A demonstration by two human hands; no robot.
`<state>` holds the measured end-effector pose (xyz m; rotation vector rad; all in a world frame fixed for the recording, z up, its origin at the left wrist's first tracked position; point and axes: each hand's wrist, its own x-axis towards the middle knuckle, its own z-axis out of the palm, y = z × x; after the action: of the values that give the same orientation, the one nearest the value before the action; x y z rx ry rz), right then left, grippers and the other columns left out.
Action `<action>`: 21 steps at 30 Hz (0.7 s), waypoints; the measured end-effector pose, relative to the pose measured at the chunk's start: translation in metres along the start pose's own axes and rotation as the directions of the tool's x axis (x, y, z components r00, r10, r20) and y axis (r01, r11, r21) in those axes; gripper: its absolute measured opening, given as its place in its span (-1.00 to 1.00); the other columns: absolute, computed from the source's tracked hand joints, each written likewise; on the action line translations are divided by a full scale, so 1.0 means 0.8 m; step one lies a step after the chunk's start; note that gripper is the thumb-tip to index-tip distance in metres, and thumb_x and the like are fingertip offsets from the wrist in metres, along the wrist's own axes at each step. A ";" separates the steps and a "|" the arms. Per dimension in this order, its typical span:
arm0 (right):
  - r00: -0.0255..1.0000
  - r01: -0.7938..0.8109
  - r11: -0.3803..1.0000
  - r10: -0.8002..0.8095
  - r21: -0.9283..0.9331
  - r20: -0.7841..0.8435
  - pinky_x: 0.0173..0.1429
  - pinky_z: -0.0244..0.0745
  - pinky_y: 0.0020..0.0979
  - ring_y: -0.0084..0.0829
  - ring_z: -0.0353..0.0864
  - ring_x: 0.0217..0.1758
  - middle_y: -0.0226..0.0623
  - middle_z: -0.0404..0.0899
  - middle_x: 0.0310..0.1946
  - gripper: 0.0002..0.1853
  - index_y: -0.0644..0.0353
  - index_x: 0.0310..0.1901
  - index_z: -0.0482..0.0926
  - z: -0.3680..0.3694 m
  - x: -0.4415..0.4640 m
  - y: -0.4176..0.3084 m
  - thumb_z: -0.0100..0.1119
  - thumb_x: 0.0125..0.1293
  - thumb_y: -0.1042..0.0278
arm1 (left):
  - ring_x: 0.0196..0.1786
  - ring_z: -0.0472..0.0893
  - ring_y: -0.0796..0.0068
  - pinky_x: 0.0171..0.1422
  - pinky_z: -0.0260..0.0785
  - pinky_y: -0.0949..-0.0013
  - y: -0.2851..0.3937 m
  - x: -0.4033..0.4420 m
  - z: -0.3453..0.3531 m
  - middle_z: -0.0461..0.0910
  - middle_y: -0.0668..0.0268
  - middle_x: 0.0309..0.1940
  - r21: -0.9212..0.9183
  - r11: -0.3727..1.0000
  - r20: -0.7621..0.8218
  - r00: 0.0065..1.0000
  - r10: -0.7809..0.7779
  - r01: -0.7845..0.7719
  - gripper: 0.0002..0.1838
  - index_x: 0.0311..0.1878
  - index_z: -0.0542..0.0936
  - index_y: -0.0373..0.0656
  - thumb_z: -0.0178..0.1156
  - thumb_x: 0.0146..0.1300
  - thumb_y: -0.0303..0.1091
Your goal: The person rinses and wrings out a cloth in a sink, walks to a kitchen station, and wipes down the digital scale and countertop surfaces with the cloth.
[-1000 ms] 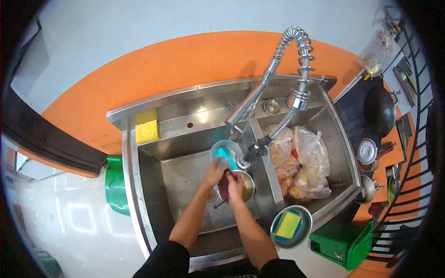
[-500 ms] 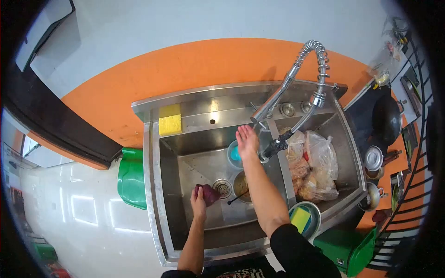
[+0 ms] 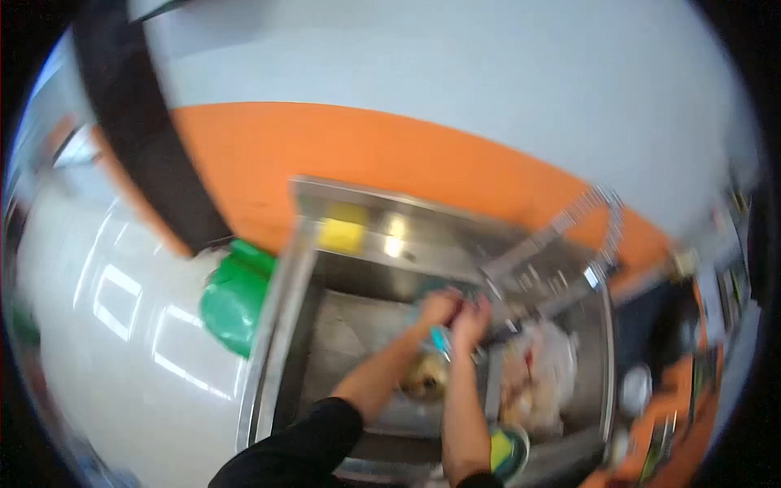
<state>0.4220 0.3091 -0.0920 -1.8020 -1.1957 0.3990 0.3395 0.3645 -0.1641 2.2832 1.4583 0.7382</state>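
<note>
Motion smears the view. My left hand (image 3: 441, 307) and my right hand (image 3: 472, 327) are close together over the steel sink (image 3: 335, 325), just below the end of the faucet (image 3: 533, 242). A dark maroon cloth (image 3: 464, 311) shows between them; my left hand is closed on it. The fingers of my right hand curl against the cloth's other side, partly blurred. Under my wrists lies something turquoise (image 3: 440, 340), and behind it a bowl is mostly hidden. Nearer my forearms sits a round container (image 3: 425, 377) with brownish contents.
Plastic bags of food (image 3: 537, 378) fill the right basin. A yellow sponge (image 3: 342, 235) lies on the back ledge. At the front right is a bowl (image 3: 521, 455) with a yellow-green sponge (image 3: 500, 450). A green bin (image 3: 236, 301) stands left of the sink.
My left hand has carried the maroon cloth up and right from near the drain to below the faucet. My right hand, spread before, now meets it there. The view has tilted.
</note>
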 end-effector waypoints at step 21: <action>0.795 -0.492 0.648 0.060 0.582 0.604 0.11 0.52 -0.35 -0.41 0.54 0.09 -0.28 0.56 0.07 -0.62 0.14 0.13 0.54 0.048 0.152 0.106 -0.02 0.43 0.11 | -0.09 0.66 -0.06 0.05 0.47 -0.05 0.080 0.071 -0.140 0.67 -0.03 -0.25 -0.284 0.895 -0.132 0.911 -0.391 0.343 -0.83 -0.29 0.68 -0.24 0.22 0.07 -0.39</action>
<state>0.5018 0.4221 -0.1574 -1.1697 -0.8780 1.4491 0.3405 0.3890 -0.0251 1.7143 1.7029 0.9731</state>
